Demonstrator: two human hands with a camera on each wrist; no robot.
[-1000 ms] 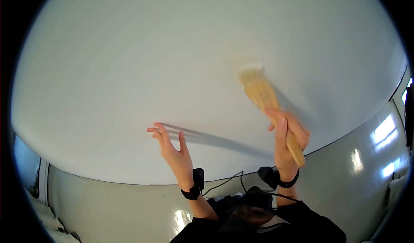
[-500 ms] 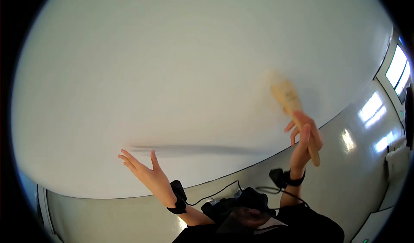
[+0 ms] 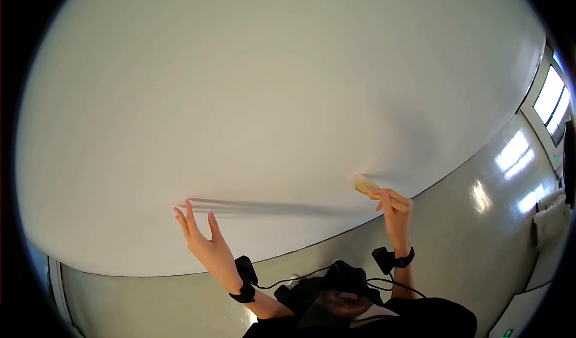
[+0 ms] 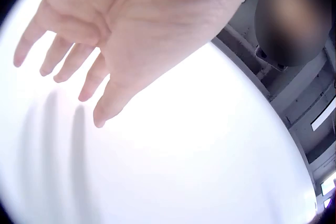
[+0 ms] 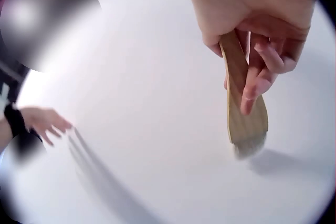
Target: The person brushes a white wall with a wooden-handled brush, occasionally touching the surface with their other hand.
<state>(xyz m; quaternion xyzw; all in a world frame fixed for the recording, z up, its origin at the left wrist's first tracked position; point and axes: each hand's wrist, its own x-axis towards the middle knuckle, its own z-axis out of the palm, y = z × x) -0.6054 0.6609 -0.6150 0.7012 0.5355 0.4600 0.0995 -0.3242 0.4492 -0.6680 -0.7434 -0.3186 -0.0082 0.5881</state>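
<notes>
In my right hand [image 3: 397, 213] I grip a flat wooden-handled brush [image 5: 244, 111], fingers curled round its handle. Its short pale bristles [image 5: 249, 146] point at the white surface [image 3: 270, 128], right at their own shadow. My left hand [image 3: 210, 248] has its fingers spread, with nothing held. In the left wrist view the palm and fingers [image 4: 65, 66] show, the fingertips close to the white surface and their long shadows falling on it.
The white surface fills most of the head view and ends at a curved dark edge [image 3: 336, 236]. Beyond it lies a shiny grey floor [image 3: 468, 218]. A black cable [image 3: 294, 279] runs between the wrist cameras. At the far right is a bright window [image 3: 549, 95].
The right hand has carried the brush to the right, then down close to the near edge. The left hand has shifted left and down, its fingers still spread. The head view has turned slightly.
</notes>
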